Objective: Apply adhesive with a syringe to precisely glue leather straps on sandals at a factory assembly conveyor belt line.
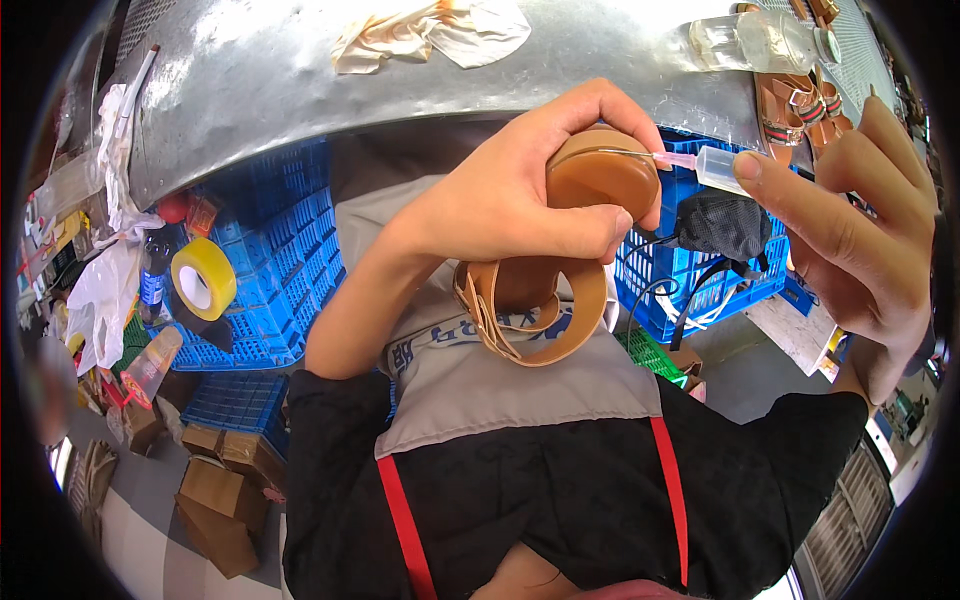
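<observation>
My left hand (510,180) is wrapped round a brown sandal (600,182), fingers over the far edge and thumb along the near side. The sandal's straps hang below the hand in front of my apron. My right hand (850,230) grips a clear plastic syringe (716,170) by its outer end. A pink hub joins the syringe to a thin metal needle, which lies along the rounded end of the sandal at its upper edge. My fingers hide the back part of the syringe. The grey apron (590,390) has red straps.
A metal table (270,80) crosses the top, with a crumpled cloth (430,35), a glass jar (755,42) and other sandals (790,110) on it. Blue crates (270,260) stand below on both sides. A yellow tape roll (203,278) and cardboard boxes (222,505) are at left.
</observation>
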`<state>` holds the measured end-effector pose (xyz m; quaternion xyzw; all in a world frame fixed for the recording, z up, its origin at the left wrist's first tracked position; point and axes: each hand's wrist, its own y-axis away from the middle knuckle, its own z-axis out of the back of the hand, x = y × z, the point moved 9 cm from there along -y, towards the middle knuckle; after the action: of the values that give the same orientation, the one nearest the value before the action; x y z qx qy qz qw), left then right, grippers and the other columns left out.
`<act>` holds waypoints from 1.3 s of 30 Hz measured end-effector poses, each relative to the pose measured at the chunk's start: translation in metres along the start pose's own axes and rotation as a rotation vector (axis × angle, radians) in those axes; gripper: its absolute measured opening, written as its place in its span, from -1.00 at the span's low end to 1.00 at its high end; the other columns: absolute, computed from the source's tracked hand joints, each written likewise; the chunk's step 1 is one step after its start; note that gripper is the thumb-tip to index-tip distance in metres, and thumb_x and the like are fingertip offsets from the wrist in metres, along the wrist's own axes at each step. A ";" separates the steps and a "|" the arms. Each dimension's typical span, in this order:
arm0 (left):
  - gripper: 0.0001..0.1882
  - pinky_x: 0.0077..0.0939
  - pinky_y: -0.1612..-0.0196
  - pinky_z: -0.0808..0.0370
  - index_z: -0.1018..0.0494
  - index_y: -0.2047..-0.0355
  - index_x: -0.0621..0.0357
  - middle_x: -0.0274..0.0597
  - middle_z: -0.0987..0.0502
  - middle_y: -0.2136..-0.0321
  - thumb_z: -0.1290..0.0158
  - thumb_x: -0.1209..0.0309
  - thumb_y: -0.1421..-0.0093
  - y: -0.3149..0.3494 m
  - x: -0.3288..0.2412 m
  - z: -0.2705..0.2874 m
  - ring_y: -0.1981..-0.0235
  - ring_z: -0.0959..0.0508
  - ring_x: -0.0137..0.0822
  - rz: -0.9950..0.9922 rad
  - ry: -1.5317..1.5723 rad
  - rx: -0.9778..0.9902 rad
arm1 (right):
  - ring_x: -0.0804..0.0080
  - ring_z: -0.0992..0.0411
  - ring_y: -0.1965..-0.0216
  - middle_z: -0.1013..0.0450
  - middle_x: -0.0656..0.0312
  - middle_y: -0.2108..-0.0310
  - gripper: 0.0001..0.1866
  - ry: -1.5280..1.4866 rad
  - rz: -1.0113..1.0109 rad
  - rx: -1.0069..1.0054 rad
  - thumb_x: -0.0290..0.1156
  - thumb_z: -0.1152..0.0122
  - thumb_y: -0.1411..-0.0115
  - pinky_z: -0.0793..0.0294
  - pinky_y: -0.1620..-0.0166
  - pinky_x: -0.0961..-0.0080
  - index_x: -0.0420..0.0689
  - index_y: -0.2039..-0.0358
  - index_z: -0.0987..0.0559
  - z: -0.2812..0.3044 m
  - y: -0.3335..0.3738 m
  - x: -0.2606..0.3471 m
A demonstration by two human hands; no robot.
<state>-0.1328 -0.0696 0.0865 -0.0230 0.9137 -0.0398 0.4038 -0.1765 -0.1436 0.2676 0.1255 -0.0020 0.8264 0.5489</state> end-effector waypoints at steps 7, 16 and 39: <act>-0.51 -0.51 0.15 -0.62 -0.38 -0.11 0.16 -0.17 -0.66 0.21 -0.28 0.46 -0.21 0.004 -0.007 0.011 0.27 -0.64 -0.47 -0.020 0.003 -0.054 | 0.41 -0.28 0.43 -0.21 0.37 0.53 -0.36 0.028 -0.062 0.036 -0.26 -0.43 0.28 -0.27 0.33 0.42 -0.17 0.07 -0.79 0.013 0.003 -0.002; -0.50 -0.51 0.08 -0.60 -0.39 -0.11 0.15 -0.20 -0.66 0.23 -0.30 0.45 -0.19 0.004 -0.011 0.007 0.20 -0.63 -0.48 -0.022 -0.082 -0.058 | 0.40 -0.17 0.48 -0.33 0.34 0.54 -0.41 -0.010 -0.007 0.006 -0.52 -0.57 0.14 -0.09 0.40 0.39 -0.14 -0.02 -0.76 0.002 0.003 -0.004; -0.50 -0.48 0.00 -0.57 -0.38 -0.11 0.16 -0.19 -0.66 0.20 -0.30 0.46 -0.19 0.004 -0.007 0.007 0.12 -0.62 -0.45 0.026 -0.043 -0.067 | 0.38 -0.19 0.46 -0.33 0.32 0.52 -0.27 0.015 0.016 0.111 -0.48 -0.59 0.25 -0.14 0.37 0.38 -0.15 -0.09 -0.72 -0.002 -0.003 -0.008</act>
<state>-0.1232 -0.0659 0.0864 -0.0254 0.9058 -0.0031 0.4230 -0.1708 -0.1496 0.2638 0.1497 0.0470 0.8305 0.5344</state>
